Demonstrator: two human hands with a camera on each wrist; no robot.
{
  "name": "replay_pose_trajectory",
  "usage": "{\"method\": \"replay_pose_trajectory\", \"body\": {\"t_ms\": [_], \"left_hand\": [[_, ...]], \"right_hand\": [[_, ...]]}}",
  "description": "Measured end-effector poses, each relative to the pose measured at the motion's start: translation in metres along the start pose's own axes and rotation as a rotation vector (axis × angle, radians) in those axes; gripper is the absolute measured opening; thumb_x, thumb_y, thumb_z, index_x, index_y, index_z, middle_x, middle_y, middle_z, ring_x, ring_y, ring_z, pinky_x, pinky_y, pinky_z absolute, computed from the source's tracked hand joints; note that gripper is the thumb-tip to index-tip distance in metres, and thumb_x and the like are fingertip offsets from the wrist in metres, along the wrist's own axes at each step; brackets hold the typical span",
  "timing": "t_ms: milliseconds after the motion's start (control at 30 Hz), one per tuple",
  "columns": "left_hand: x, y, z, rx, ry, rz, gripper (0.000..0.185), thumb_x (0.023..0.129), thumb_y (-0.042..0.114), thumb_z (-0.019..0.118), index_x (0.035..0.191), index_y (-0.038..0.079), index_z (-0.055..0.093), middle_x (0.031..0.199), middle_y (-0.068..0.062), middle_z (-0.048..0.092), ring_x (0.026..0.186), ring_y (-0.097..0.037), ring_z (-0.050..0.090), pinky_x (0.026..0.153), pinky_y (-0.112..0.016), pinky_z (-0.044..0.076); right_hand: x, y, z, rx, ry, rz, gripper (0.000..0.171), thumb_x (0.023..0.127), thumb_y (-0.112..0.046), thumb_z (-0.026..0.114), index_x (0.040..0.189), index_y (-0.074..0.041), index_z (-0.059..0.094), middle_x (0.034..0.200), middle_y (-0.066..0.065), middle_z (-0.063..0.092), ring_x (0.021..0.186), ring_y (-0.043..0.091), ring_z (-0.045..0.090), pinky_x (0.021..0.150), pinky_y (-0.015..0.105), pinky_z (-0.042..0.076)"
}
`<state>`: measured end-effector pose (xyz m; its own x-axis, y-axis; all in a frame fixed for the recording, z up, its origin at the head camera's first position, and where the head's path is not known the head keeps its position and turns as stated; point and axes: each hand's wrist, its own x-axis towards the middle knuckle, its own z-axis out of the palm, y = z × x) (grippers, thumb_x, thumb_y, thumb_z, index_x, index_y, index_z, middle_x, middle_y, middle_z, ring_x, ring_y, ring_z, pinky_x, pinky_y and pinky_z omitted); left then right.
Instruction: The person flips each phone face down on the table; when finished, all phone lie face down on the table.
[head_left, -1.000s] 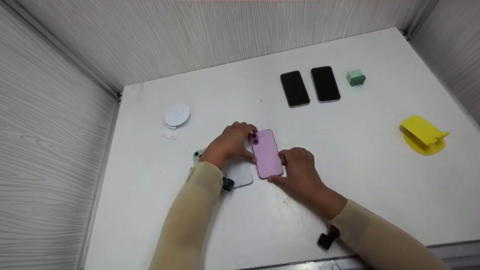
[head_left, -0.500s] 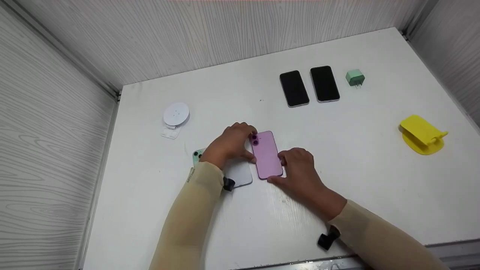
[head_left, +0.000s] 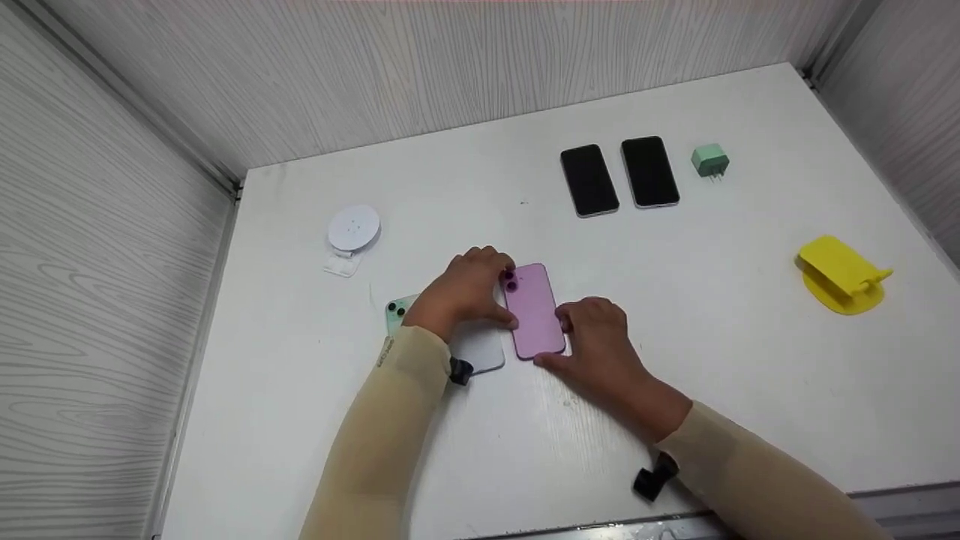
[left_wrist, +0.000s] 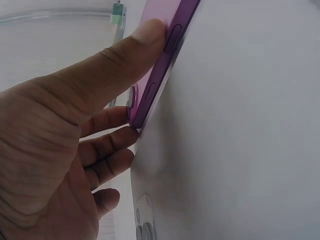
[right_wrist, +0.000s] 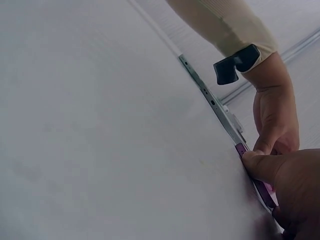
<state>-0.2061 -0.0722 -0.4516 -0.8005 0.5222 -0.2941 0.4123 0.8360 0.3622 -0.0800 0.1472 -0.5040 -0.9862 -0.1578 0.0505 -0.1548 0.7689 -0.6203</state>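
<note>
A pink smartphone (head_left: pixel 535 311) lies back up on the white table, its two-lens camera at the upper left. My left hand (head_left: pixel 471 289) holds its upper left corner: in the left wrist view the thumb (left_wrist: pixel 150 32) presses the side near the buttons and fingertips meet the top end. My right hand (head_left: pixel 598 334) grips the lower right corner, thumb at the bottom edge and curled fingers at the right side. Under my left wrist lie a white phone (head_left: pixel 480 349) and a mint green phone (head_left: pixel 397 311), both partly hidden by the hand and sleeve.
Two phones with black screens, one black phone (head_left: pixel 589 181) and another black phone (head_left: pixel 649 172), lie at the back beside a green plug adapter (head_left: pixel 709 160). A yellow phone stand (head_left: pixel 841 274) is at the right. A white round charging pad (head_left: pixel 354 228) lies at the left.
Both hands keep their hold on the pink phone and stay nearly still. The left thumb shifts very slightly onto the phone's edge; the view tilts a little.
</note>
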Motion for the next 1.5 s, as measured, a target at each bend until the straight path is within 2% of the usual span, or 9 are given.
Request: {"method": "replay_pose_trajectory", "body": {"t_ms": [133,233,367,500,700,867,1133,1367,1500], "left_hand": [[0.002,0.005,0.0,-0.004,-0.011,-0.01,0.084,0.078,0.045,0.1,0.147,0.017,0.06,0.137,0.0,0.061,0.135,-0.022,0.05,0.125,-0.041,0.038],[0.004,0.008,-0.001,-0.005,-0.02,-0.018,0.083,0.078,0.045,0.1,0.145,0.017,0.06,0.135,0.0,0.06,0.133,-0.022,0.05,0.123,-0.041,0.04],[0.006,0.01,-0.001,-0.015,-0.02,-0.034,0.082,0.077,0.043,0.101,0.143,0.018,0.06,0.134,0.001,0.06,0.131,-0.022,0.051,0.121,-0.041,0.041],[0.008,0.009,0.003,-0.021,-0.013,-0.046,0.082,0.076,0.043,0.102,0.142,0.018,0.061,0.133,0.001,0.061,0.13,-0.021,0.051,0.121,-0.042,0.042],[0.008,0.013,0.008,-0.039,-0.022,-0.054,0.084,0.077,0.044,0.101,0.145,0.019,0.06,0.133,0.002,0.06,0.13,-0.021,0.051,0.121,-0.042,0.043],[0.009,0.02,0.011,-0.038,-0.032,-0.046,0.082,0.078,0.043,0.101,0.145,0.019,0.06,0.133,0.003,0.06,0.13,-0.021,0.051,0.12,-0.04,0.043],[0.008,0.028,0.001,0.022,0.005,-0.003,0.077,0.078,0.042,0.1,0.14,0.017,0.062,0.128,0.002,0.061,0.127,-0.021,0.051,0.122,-0.041,0.04],[0.01,0.031,0.001,0.029,-0.003,-0.008,0.076,0.078,0.044,0.1,0.139,0.018,0.061,0.127,0.003,0.06,0.127,-0.022,0.05,0.121,-0.042,0.04],[0.013,0.032,0.003,0.037,-0.006,0.014,0.076,0.079,0.044,0.1,0.139,0.018,0.061,0.128,0.002,0.059,0.127,-0.022,0.051,0.12,-0.042,0.04]], "right_hand": [[0.008,0.005,-0.011,0.009,-0.032,-0.001,0.065,0.087,-0.052,0.091,0.128,-0.006,0.069,0.107,0.006,0.066,0.119,0.031,0.055,0.114,0.055,0.034],[0.025,0.009,-0.028,0.007,-0.043,0.022,0.07,0.094,-0.054,0.083,0.139,-0.003,0.066,0.121,0.012,0.071,0.124,0.036,0.057,0.117,0.06,0.036],[0.062,0.021,-0.051,-0.032,0.015,0.077,0.075,0.1,-0.052,0.077,0.15,0.001,0.058,0.139,0.021,0.067,0.133,0.042,0.056,0.118,0.061,0.04],[0.103,0.037,-0.064,-0.088,0.064,0.157,0.086,0.102,-0.054,0.072,0.159,0.006,0.046,0.154,0.031,0.056,0.146,0.049,0.047,0.123,0.06,0.039],[0.149,0.059,-0.067,-0.253,0.109,0.222,0.089,0.103,-0.056,0.068,0.153,0.014,0.045,0.145,0.037,0.058,0.135,0.054,0.046,0.117,0.063,0.036],[0.16,0.066,-0.068,-0.38,0.102,0.267,0.086,0.104,-0.057,0.064,0.143,0.018,0.049,0.134,0.04,0.061,0.128,0.055,0.05,0.112,0.066,0.04],[0.165,0.064,-0.079,-0.422,0.083,0.31,0.088,0.107,-0.054,0.06,0.146,0.022,0.046,0.135,0.041,0.059,0.131,0.057,0.05,0.115,0.068,0.04],[0.17,0.066,-0.087,-0.27,0.07,0.373,0.086,0.1,-0.049,0.07,0.144,0.02,0.048,0.135,0.039,0.058,0.13,0.054,0.049,0.109,0.065,0.044],[0.167,0.07,-0.091,-0.15,0.088,0.432,0.097,0.093,-0.047,0.079,0.153,0.018,0.04,0.143,0.04,0.051,0.138,0.054,0.044,0.115,0.064,0.042]]}}
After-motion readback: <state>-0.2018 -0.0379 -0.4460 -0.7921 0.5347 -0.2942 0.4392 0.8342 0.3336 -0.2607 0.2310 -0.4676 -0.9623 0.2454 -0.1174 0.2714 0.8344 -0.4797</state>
